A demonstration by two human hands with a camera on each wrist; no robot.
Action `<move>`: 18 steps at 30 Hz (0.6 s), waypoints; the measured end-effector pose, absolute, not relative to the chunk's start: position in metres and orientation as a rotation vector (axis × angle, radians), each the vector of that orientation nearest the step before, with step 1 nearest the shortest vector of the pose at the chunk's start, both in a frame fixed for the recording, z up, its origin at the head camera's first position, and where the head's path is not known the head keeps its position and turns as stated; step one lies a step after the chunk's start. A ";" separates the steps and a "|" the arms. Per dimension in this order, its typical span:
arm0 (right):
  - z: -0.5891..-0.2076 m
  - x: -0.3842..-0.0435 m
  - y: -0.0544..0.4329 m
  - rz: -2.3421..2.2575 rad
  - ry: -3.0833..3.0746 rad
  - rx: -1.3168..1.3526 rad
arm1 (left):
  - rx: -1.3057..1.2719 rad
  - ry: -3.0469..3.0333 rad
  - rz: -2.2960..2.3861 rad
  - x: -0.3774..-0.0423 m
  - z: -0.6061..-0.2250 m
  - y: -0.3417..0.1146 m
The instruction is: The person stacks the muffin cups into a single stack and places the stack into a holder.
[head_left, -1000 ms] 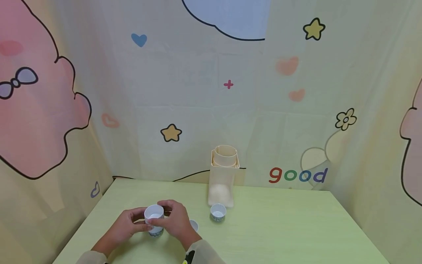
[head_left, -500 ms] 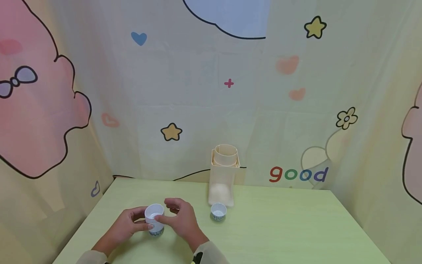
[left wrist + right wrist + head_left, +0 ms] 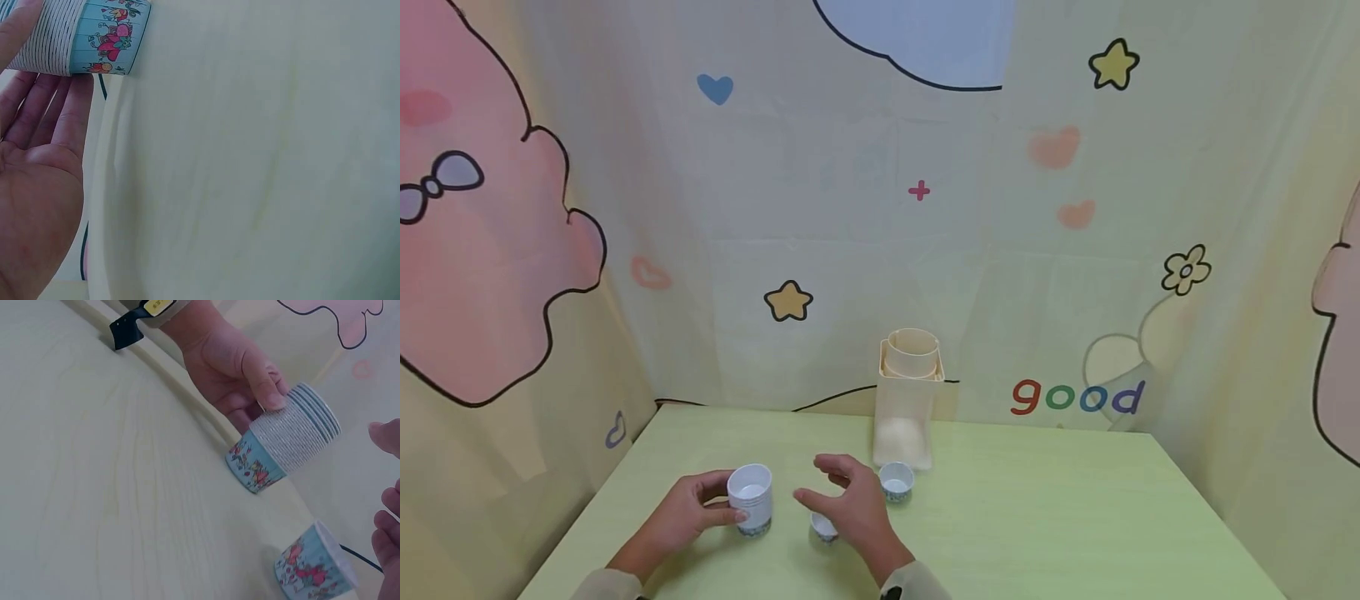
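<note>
On the left of the table my left hand (image 3: pixel 683 512) grips a stack of nested paper cups (image 3: pixel 750 500) between thumb and fingers. The left wrist view shows the bottom cup's blue floral wall below the tightly layered rims (image 3: pixel 109 37). My right hand (image 3: pixel 859 504) holds nothing, its thumb and fingers spread apart to the right of the stack. A single paper cup (image 3: pixel 822 527) stands upright just below it, partly hidden by the hand; the right wrist view shows this cup (image 3: pixel 312 565) apart from the fingers. Another paper cup (image 3: pixel 897 483) stands upright farther right.
A cream cup dispenser (image 3: pixel 904 408) with a round tube at its top stands at the back of the light green table (image 3: pixel 1037 508), just behind the right-hand cup. A printed curtain (image 3: pixel 865 167) hangs behind and around the table.
My right hand has let go of the stack and moved right, over the single cup, uncovering that cup's left side. The left hand and the stack stay where they were.
</note>
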State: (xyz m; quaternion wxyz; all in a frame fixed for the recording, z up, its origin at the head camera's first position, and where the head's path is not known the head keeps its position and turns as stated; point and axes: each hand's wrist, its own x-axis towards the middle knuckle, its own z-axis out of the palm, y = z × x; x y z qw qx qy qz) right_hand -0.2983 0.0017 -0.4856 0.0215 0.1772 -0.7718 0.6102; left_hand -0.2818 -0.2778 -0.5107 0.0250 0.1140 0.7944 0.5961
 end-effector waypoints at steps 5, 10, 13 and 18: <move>-0.493 -0.295 0.011 1.874 -2.407 0.513 | 0.369 2.461 1.847 -0.282 -0.511 -0.279; -0.499 -0.290 0.022 1.807 -2.467 0.481 | 0.388 2.455 1.851 -0.282 -0.511 -0.278; -0.502 -0.287 0.027 1.745 -2.519 0.498 | 0.383 2.454 1.856 -0.282 -0.511 -0.278; -0.508 -0.282 0.031 1.665 -2.570 0.510 | 0.394 2.445 1.868 -0.283 -0.512 -0.280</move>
